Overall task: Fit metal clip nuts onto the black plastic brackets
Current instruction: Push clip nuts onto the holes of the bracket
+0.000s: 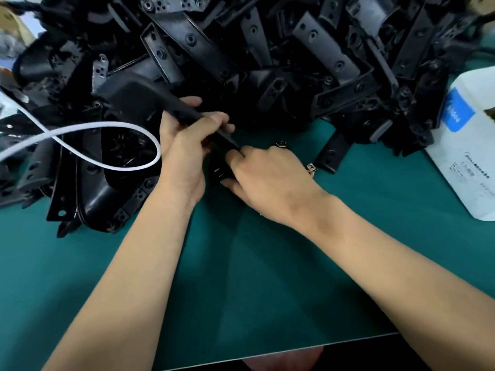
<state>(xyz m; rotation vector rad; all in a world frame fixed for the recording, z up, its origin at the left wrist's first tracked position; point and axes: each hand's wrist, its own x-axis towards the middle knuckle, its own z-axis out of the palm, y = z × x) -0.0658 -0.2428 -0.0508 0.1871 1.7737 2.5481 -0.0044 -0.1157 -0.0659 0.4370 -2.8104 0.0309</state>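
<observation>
Head view: the left hand [184, 145] is curled round a black bracket [139, 103], holding it slantwise so its narrow end points down at the green mat [267, 263], and the right hand [262, 178] meets that end with fingers bent, pinching or pressing at the tip; a glint of metal under its fingers may be a clip nut, though it is too hidden to be sure. So the step in hand looks like seating a nut on this bracket's lower end. Next it should call for a firm push along the tab until the nut sits over its hole, with the left hand bracing against the push. Two loose clip nuts [310, 167] lie on the mat just right of the right hand, one behind its knuckles, one near the wrist. Beyond the hands rises a big pile [267, 49] of brackets; a white cord [107, 129] loops left of the left hand. Far right of the hands sits a white bag [466, 162] with a blue label that appears to read "Midea"; its smaller print is unreadable.
</observation>
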